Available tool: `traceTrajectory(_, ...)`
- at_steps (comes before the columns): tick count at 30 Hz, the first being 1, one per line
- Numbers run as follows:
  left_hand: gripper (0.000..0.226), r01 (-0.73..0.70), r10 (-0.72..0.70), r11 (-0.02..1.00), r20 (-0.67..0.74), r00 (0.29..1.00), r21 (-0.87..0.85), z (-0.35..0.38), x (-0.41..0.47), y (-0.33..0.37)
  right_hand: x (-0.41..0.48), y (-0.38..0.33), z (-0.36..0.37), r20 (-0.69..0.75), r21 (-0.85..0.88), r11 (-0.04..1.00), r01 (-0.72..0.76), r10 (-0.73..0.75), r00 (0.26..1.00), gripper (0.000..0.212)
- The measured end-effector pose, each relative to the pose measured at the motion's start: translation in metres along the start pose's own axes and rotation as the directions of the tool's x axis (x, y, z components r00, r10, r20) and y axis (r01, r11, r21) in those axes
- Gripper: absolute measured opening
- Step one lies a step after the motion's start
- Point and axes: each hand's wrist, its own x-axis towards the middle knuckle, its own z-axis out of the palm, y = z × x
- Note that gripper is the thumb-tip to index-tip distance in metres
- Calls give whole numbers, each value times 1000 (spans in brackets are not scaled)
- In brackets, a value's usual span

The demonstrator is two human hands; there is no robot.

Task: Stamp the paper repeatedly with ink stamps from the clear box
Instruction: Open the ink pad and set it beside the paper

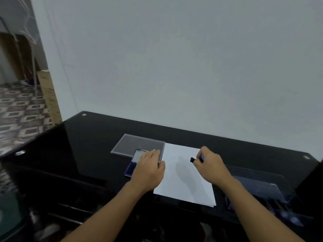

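Observation:
A white sheet of paper lies on the black glass table. My right hand hovers over the paper's upper right part, shut on a small stamp with a black base and a blue top. Left of the paper sits a blue ink pad with its lid raised. My left hand rests on the pad and covers most of it. A clear box with several stamps inside stands at the right, partly hidden by my right forearm.
A clear flat lid lies behind the ink pad. The wall stands close behind the table's far edge. To the left the table ends, with patterned floor beyond. Metal studs mark the table's corners.

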Motion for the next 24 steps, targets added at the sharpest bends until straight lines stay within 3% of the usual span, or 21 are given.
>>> traceTrajectory(4, 32, 28, -28, 1000, -55, 998, 6, -18, -4, -28, 2, -28, 22, 32, -9, 998, 61, -60, 998, 10)
traceTrajectory(9, 50, 120, -119, 993, -61, 991, 15, -37, -3, -60, 9, -57, 47, 71, -20, 992, 125, -123, 990, 11)
traceTrajectory(14, 49, 190, -193, 981, -93, 977, -34, -44, 5, -98, 20, -76, 73, 124, 7, 986, 165, -164, 979, 9)
traceTrajectory(24, 57, 276, -267, 950, -79, 961, 148, -32, 34, -164, 45, -100, 134, 281, -67, 967, 245, -217, 935, 13)
